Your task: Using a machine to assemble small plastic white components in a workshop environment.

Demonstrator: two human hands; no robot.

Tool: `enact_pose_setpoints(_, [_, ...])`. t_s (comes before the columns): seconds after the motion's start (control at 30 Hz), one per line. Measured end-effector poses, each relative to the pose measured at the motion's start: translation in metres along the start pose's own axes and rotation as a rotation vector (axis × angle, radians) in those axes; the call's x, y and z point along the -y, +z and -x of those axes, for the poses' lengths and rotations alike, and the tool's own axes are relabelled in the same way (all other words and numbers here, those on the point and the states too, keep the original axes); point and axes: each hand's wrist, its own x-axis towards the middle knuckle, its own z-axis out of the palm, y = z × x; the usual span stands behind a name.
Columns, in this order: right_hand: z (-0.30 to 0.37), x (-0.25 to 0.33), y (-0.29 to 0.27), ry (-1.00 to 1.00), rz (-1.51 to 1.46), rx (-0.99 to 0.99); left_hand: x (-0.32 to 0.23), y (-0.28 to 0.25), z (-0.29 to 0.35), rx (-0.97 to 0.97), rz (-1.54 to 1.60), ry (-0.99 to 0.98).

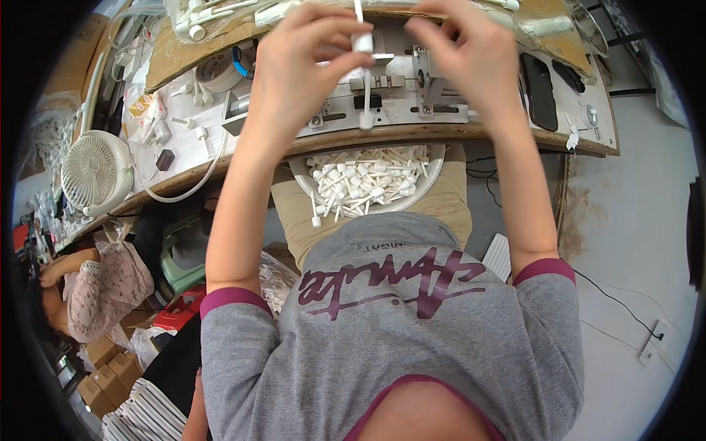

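Note:
Between the thumb and fingers of my left hand (pixel 305 55) is a white plastic stick with a cap (pixel 362 42). Below those fingertips a second slim white stick with a thick end (pixel 367 117) points down toward the bench edge; whether the two are joined I cannot tell. My right hand (pixel 474 55) is slightly blurred above a metal fixture (pixel 434 81), its thumb and forefinger apart with nothing seen between them. On my lap sits a white basin (pixel 296 170) heaped with capped white sticks (pixel 364 180).
A black phone (pixel 540 92) lies on the bench at the right. To the left stand a white fan (pixel 95 170) and a roll of tape (pixel 215 73). Cardboard (pixel 173 66) and bagged white parts (pixel 220 16) lie along the back. Another person (pixel 103 287) sits at lower left.

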Motion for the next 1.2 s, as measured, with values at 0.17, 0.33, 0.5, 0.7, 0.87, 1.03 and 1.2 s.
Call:
enact_pose_setpoints(0.17, [-0.048, -0.028, 0.005, -0.016, 0.02, -0.102, 0.013, 0.023, 0.058, 0.013, -0.427, 0.233])
enact_pose_setpoints(0.33, [-0.072, -0.023, 0.021, 0.028, -0.01, 0.097, 0.032, 0.046, 0.088, 0.074, -0.583, 0.203])
enact_pose_setpoints(0.5, [-0.081, -0.003, 0.033, 0.06, 0.02, 0.041, 0.037, 0.05, 0.076, 0.103, -0.708, 0.205])
enact_pose_setpoints(0.7, [-0.096, -0.003, 0.04, 0.058, 0.031, 0.102, 0.037, 0.05, 0.073, 0.128, -0.687, 0.182])
enact_pose_setpoints(0.87, [-0.092, 0.002, 0.029, -0.053, -0.086, 0.071, 0.038, 0.048, 0.072, 0.134, -0.665, 0.193])
enact_pose_setpoints(1.03, [-0.071, -0.001, 0.017, -0.21, -0.338, -0.219, 0.026, 0.04, 0.062, 0.121, -0.387, 0.056])
enact_pose_setpoints(1.2, [-0.013, 0.027, 0.004, 0.189, -1.21, 0.069, 0.007, 0.029, 0.03, -0.243, -0.032, 0.115])
